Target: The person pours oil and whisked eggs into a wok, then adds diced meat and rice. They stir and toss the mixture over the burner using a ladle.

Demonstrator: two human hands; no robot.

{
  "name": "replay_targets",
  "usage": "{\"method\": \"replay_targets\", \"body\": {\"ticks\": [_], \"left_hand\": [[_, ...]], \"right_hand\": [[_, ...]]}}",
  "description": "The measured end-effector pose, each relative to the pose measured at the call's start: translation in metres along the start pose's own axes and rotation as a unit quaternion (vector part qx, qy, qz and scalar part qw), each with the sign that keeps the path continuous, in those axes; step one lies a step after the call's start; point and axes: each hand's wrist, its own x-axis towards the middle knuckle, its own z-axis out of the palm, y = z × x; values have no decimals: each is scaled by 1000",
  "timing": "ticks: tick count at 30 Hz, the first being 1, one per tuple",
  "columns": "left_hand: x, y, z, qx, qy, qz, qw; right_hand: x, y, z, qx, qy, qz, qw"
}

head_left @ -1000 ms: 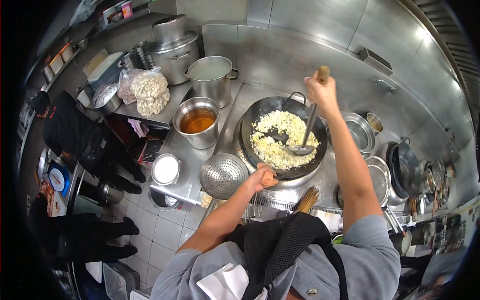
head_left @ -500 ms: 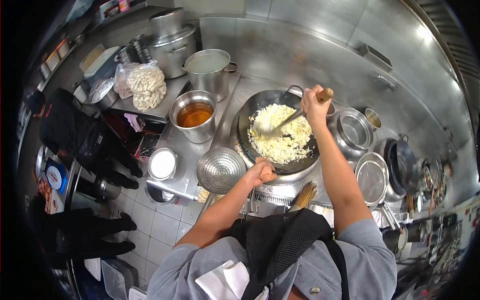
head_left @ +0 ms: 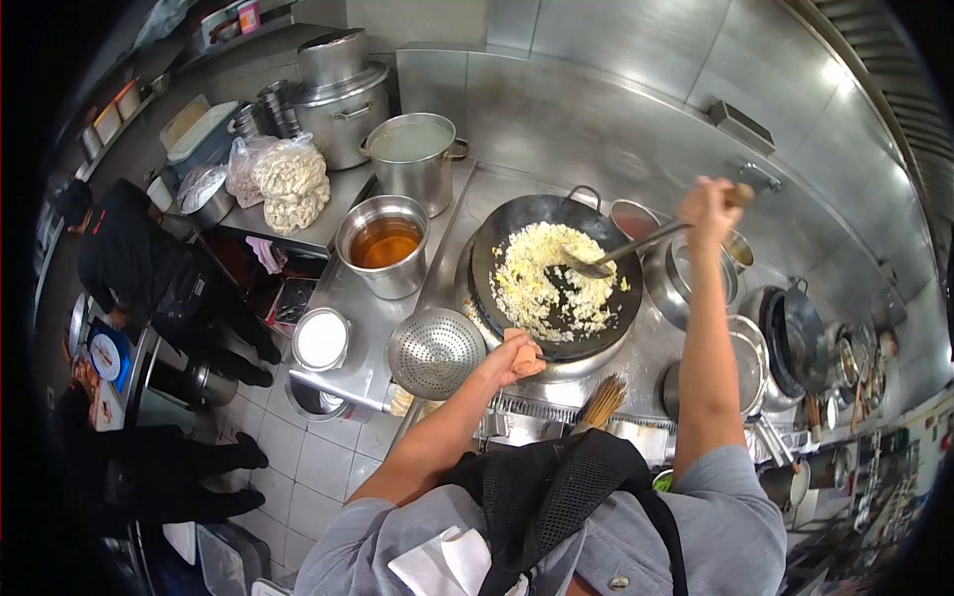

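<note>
A black wok (head_left: 535, 209) sits over the burner with rice and yellow egg bits (head_left: 527, 273) spread inside. My left hand (head_left: 504, 367) is closed on a folded orange-brown cloth (head_left: 526, 343) at the wok's near rim; whatever handle lies beneath the cloth is hidden. Raised beyond the wok's right rim, my right hand (head_left: 708, 214) grips the wooden-ended handle of a long metal ladle (head_left: 646, 240). The ladle's head rests among the rice at the right of the wok, where a dark patch of bare metal shows.
Left of the wok are a perforated strainer (head_left: 435, 353), a pot of amber liquid (head_left: 386, 241) and a white-filled container (head_left: 322, 339). A bamboo brush (head_left: 603, 400) stands at the stove's front. Metal bowls, a mesh sieve (head_left: 747, 368) and woks crowd the right. Two people work at far left.
My right hand has swung right and slightly down, drawing the ladle's head from the rice's left-middle to its right side. The rice has shifted and more bare wok shows. My left hand stays nearly still.
</note>
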Motion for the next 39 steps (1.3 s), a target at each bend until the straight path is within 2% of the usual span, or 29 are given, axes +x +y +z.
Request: {"method": "replay_targets", "body": {"ticks": [1, 3, 5, 7, 9, 10, 12, 13, 15, 17, 18, 19, 21, 23, 24, 26, 27, 29, 31, 32, 34, 37, 38, 39], "left_hand": [[3, -2, -4, 2, -3, -13, 1000], [12, -2, -12, 11, -4, -14, 1000], [13, -5, -17, 2, -15, -29, 999], [10, -4, -10, 13, -19, -33, 999], [4, -3, -6, -1, -9, -19, 1000], [1, -5, -7, 9, -8, -26, 1000], [2, -2, -3, 0, -12, -16, 1000], [0, 1, 3, 7, -14, -18, 1000], [-9, 0, 10, 3, 3, 4, 1000], [-6, -4, 6, 12, 15, -12, 1000], [-2, -6, 4, -13, 4, -9, 1000], [-14, -5, 12, -39, -2, -9, 999], [-65, -22, 27, -28, -35, -2, 999], [-107, -39, 28, -12, 45, 5, 999], [-92, -35, 19, -4, 44, 3, 999], [-65, -48, -21, -3, -141, 34, 989], [-73, -32, 17, -74, -32, -8, 997], [-52, -20, 28, -5, -11, 26, 1000], [-79, -41, 14, -28, -22, 13, 999], [-93, -51, 6, -56, -34, 11, 998], [-123, -73, -31, 33, 33, -85, 995], [-133, -67, -18, 16, 1, -49, 999], [-130, -55, 17, -5, -9, 40, 999], [-88, -46, -2, -100, -111, 11, 989]], "right_hand": [[5, -33, 9, 27, 21, 10, 999], [7, -35, -11, 58, 43, -18, 997], [-15, 33, -29, 73, 94, 2, 993], [-40, 55, -14, 71, 111, 68, 989], [-38, 50, 1, 130, 16, 150, 980], [-44, 27, 17, 132, 27, 146, 980], [-42, -29, 63, 121, -64, 156, 978], [-50, -28, 68, 123, -58, 150, 979], [-71, -21, 68, 136, -169, 115, 969], [-85, 24, 50, 61, -133, 183, 972], [-78, 47, 39, -98, -72, 65, 990], [-66, 38, 37, -18, -91, 90, 992], [-45, -4, 43, 18, -75, 164, 983], [-25, -73, 67, 18, -80, 166, 983], [-22, -92, 77, 17, -94, 183, 978], [-36, -99, 90, 23, -94, 179, 979], [-44, -98, 97, 29, -103, 170, 980], [-68, -38, 89, 18, -64, 181, 981], [-67, 6, 57, -43, -19, 83, 995], [-53, -7, 47, -11, -26, 89, 996], [-26, -51, 45, 47, -36, 128, 990], [-19, -114, 76, 1, -84, 151, 985], [-29, -115, 88, -12, -85, 151, 985], [-41, -112, 100, -26, -87, 154, 984]]}}
